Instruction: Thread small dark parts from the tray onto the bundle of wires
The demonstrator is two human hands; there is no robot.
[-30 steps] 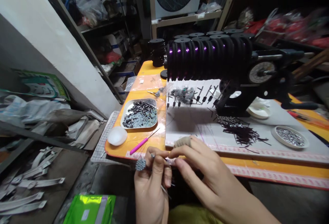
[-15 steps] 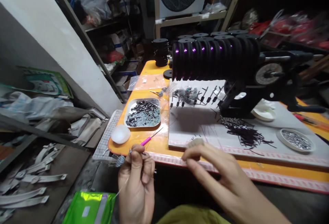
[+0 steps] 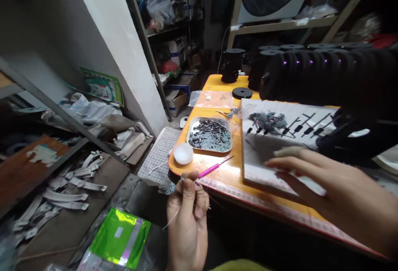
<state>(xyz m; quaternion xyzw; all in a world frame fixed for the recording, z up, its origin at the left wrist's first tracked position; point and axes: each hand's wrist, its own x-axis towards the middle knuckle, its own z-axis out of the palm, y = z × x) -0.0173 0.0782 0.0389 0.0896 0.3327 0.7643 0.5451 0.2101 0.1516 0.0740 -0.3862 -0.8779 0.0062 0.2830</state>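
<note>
My left hand (image 3: 188, 217) is closed in a pinch just off the table's front edge. A thin pale line (image 3: 170, 220) trails from its fingers; the small piece at the fingertips is mostly hidden. A cluster of small grey-blue pieces (image 3: 168, 187) hangs beside it. Close to those fingertips, a pink-handled needle tool (image 3: 209, 170) lies on the table. My right hand (image 3: 323, 180), blurred, hovers over the white board (image 3: 258, 155) with fingers stretched and apart, nothing visible in them. Beyond it, black rods with small black weights (image 3: 298, 129) stand near a tangled grey bundle (image 3: 268, 121).
A white tray (image 3: 230, 146) of small dark metal parts and a white rounded object (image 3: 183, 153) sit on the yellow table (image 3: 214, 81). Black spools (image 3: 314, 74) line a winder at right. A green foil packet (image 3: 116, 238) and metal strips (image 3: 66, 194) lie lower left.
The view has swung left, so the table sits further right. My right hand has moved away from my left, out over the board. My left hand keeps its pinch.
</note>
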